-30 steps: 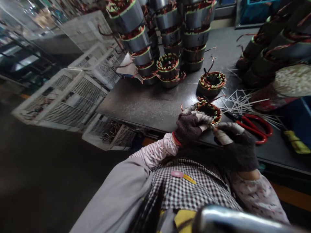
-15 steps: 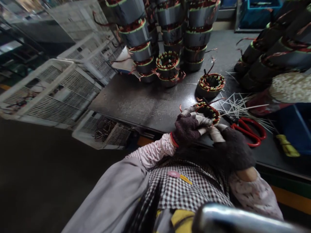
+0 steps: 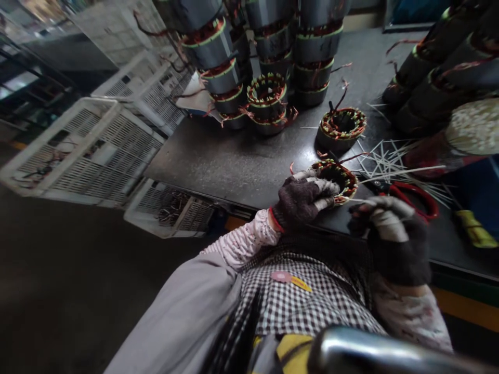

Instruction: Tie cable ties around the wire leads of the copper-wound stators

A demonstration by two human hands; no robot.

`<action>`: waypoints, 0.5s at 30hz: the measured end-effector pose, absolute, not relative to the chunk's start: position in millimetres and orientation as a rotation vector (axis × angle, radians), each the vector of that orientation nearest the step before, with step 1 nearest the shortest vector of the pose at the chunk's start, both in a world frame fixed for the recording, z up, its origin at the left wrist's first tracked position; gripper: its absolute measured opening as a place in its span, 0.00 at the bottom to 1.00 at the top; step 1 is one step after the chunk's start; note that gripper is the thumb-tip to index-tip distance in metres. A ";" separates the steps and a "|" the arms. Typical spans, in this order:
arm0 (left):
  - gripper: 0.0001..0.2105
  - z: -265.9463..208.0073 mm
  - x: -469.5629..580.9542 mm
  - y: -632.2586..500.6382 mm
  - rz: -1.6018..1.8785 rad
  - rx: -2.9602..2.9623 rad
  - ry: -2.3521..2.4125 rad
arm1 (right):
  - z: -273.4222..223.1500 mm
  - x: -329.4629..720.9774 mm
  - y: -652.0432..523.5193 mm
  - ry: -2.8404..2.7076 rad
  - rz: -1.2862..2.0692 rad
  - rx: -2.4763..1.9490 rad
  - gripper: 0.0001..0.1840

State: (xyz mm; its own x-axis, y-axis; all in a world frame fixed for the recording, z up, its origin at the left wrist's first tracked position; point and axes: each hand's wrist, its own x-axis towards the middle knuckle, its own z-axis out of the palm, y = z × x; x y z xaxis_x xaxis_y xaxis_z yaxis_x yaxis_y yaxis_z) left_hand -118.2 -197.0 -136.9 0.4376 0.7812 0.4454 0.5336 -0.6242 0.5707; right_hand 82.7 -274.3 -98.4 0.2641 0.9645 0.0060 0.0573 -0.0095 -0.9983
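A motor stator (image 3: pixel 349 179) with copper windings and yellow-green insulation stands on the bench near its front edge. My left hand (image 3: pixel 302 200), in a dark fingerless glove with wrapped fingertips, is closed on its near left rim. My right hand (image 3: pixel 390 223), gloved alike, is right of the stator, thumb and fingers pinched on a thin white stick (image 3: pixel 358 200). The stick's far end reaches the stator's near rim; whether it enters a slot I cannot tell. A second stator (image 3: pixel 342 127) with upright leads stands just behind.
Stacked stators (image 3: pixel 228 78) rise at the back, and more (image 3: pixel 424 78) lean at right. Loose white sticks (image 3: pixel 390 161), red-handled scissors (image 3: pixel 419 200), a bundle of white sticks (image 3: pixel 475 127) and a yellow handle (image 3: pixel 476 228) lie right. White plastic crates (image 3: pixel 105 150) stand left.
My right hand has moved right, away from the stator, and the thin white stick now shows between its fingers and the rim. My left hand stays on the stator. The view has shifted slightly.
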 end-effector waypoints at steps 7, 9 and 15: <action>0.12 -134.1 -113.9 -203.6 0.895 2.360 1.291 | -134.8 88.3 -280.5 -1.331 1.123 -1.249 0.14; 0.12 -134.0 -112.5 -206.0 0.862 2.377 1.320 | -140.0 91.8 -295.1 -1.457 1.007 -1.314 0.11; 0.10 -141.3 -112.0 -204.0 1.068 2.379 1.187 | -123.0 86.1 -308.3 -1.564 0.939 -1.321 0.10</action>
